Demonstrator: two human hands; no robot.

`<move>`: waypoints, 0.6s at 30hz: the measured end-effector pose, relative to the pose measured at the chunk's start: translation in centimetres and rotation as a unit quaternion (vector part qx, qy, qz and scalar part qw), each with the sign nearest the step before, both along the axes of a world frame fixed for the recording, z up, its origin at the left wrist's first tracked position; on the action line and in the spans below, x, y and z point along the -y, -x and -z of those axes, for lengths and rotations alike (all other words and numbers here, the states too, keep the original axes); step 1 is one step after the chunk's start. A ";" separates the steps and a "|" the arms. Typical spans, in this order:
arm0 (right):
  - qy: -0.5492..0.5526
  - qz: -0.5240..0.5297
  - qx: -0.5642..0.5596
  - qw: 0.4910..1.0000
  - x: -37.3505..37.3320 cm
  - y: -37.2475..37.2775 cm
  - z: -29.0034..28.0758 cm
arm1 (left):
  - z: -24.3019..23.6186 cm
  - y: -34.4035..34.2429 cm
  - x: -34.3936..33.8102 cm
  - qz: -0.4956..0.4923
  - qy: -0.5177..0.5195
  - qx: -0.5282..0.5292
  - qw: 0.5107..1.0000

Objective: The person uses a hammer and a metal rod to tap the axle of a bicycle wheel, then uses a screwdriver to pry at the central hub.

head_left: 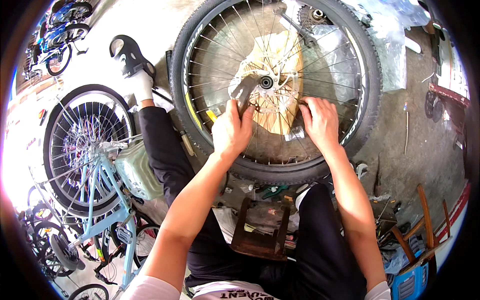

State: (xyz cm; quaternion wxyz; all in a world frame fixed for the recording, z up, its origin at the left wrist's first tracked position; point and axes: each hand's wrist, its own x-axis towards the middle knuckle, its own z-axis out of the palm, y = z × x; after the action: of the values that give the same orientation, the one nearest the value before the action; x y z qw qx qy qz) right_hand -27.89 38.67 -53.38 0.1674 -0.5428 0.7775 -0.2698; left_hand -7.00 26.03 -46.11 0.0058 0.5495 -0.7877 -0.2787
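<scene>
A bicycle wheel (367,117) with a knobby black tyre lies in front of me, its spokes running to a hub (266,82) with a silver disc brake rotor (290,85). My left hand (232,127) is closed around a dark, flat, blurred tool (245,92), whose upper end lies over the rotor's left side. Its exact kind does not show. On the right, my right hand (320,120) is over the spokes, with thumb and fingers bent together near the rotor's edge. Whatever is between those fingertips is too small to make out. Beneath the spokes lies a yellowish sheet (272,50).
A light blue bicycle (107,220) stands at the left, with more bicycles (62,30) beyond. A sprocket cassette (315,17) shows through the wheel's far side. Plastic bags (390,50) lie at the far right. A wooden stool (257,245) is between my legs.
</scene>
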 end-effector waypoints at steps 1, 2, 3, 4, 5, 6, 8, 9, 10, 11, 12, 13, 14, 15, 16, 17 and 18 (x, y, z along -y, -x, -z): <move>-0.003 0.001 -0.002 1.000 0.0 0.1 0.1 | -0.2 -0.1 0.4 -0.008 -0.028 0.000 1.000; 0.006 0.000 -0.006 1.000 0.2 0.2 0.2 | -0.6 0.0 0.9 -0.016 -0.055 0.002 0.998; 0.015 -0.001 -0.010 1.000 0.3 0.2 0.3 | -1.1 0.3 1.0 0.009 -0.004 -0.015 1.000; 0.013 -0.001 -0.010 1.000 0.0 0.1 0.3 | -1.7 0.7 0.8 0.009 -0.006 -0.014 1.000; 0.012 0.005 -0.010 1.000 -0.1 0.1 0.4 | -2.6 1.1 0.6 0.009 0.016 -0.032 0.999; 0.011 0.011 -0.011 1.000 -0.2 0.1 0.4 | -3.2 1.5 0.5 0.009 0.038 -0.050 0.998; 0.007 0.008 -0.006 1.000 -0.1 0.1 0.2 | -3.3 1.9 0.4 -0.008 0.023 -0.084 0.996; 0.003 0.005 -0.002 1.000 0.0 0.1 0.0 | -2.9 1.8 0.3 -0.003 0.013 -0.080 0.997; 0.002 0.005 -0.003 1.000 0.0 0.2 -0.1 | -2.2 1.6 0.0 0.002 0.003 -0.077 0.997; -0.001 0.003 0.000 1.000 0.1 0.0 -0.1 | -0.9 1.1 -0.2 0.020 0.008 -0.013 1.000; -0.004 0.002 0.001 1.000 0.1 0.1 -0.2 | -0.1 1.1 -0.4 0.025 0.015 0.009 1.000; -0.002 0.002 0.001 1.000 0.3 0.1 -0.3 | 0.1 0.7 -0.5 0.021 0.012 0.004 1.000; 0.001 -0.001 0.004 1.000 0.2 0.0 -0.2 | -0.2 0.6 -0.7 0.016 0.004 -0.001 1.000; 0.006 -0.005 0.007 1.000 0.2 -0.1 -0.1 | -0.6 0.4 -0.5 0.015 -0.002 0.005 1.000; 0.004 -0.004 0.008 1.000 0.2 -0.2 0.0 | -1.1 0.3 -0.3 0.014 -0.009 0.011 1.000; 0.004 -0.001 0.002 1.000 0.2 0.0 -0.1 | -1.7 0.7 0.0 0.015 -0.027 0.023 0.999; 0.004 0.002 -0.003 1.000 0.1 0.1 -0.1 | -2.1 1.1 0.0 0.016 -0.028 0.022 0.999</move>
State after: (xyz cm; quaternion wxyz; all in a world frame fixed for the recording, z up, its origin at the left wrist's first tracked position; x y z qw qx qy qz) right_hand -28.00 38.53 -53.24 0.1623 -0.5428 0.7779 -0.2718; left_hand -8.06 26.02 -43.99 -0.0311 0.5428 -0.7880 -0.2889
